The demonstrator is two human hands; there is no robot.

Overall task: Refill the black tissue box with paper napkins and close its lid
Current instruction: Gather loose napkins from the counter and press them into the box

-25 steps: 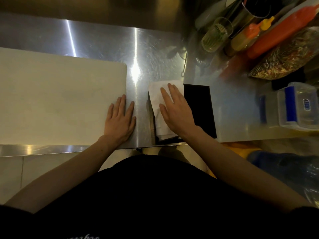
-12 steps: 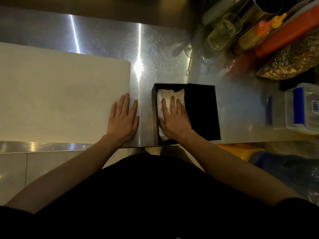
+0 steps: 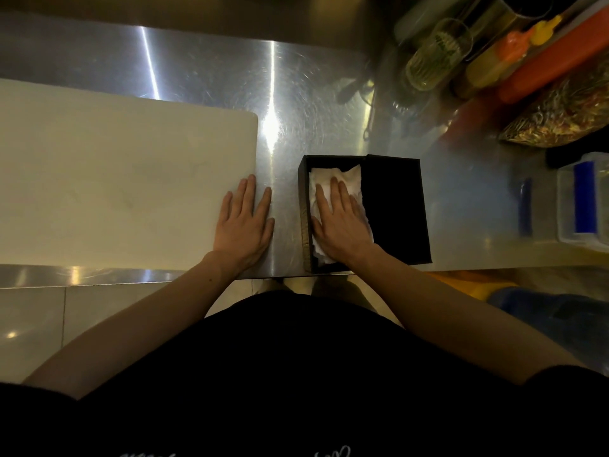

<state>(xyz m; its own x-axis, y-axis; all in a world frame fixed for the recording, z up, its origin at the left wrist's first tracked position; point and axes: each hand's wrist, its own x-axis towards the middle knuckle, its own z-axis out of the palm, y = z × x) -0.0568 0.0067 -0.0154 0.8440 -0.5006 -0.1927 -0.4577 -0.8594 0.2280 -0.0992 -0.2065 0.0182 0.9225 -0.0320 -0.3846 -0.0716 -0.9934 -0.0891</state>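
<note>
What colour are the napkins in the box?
White napkins, seen in the head view inside the black tissue box, under the right hand.

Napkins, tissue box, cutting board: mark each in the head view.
paper napkins (image 3: 342, 178), head view, bare far end of the stack.
black tissue box (image 3: 304, 212), head view, left wall.
white cutting board (image 3: 115, 179), head view, bare middle.

Brushed, glossy steel bench (image 3: 204, 70); matt black tissue box (image 3: 395, 206); crumpled white paper napkins (image 3: 342, 179); smooth matt pale cutting board (image 3: 115, 179).

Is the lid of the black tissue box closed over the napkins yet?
No: the lid lies open to the right, and the right hand presses flat on the white napkins inside the black tissue box.
</note>
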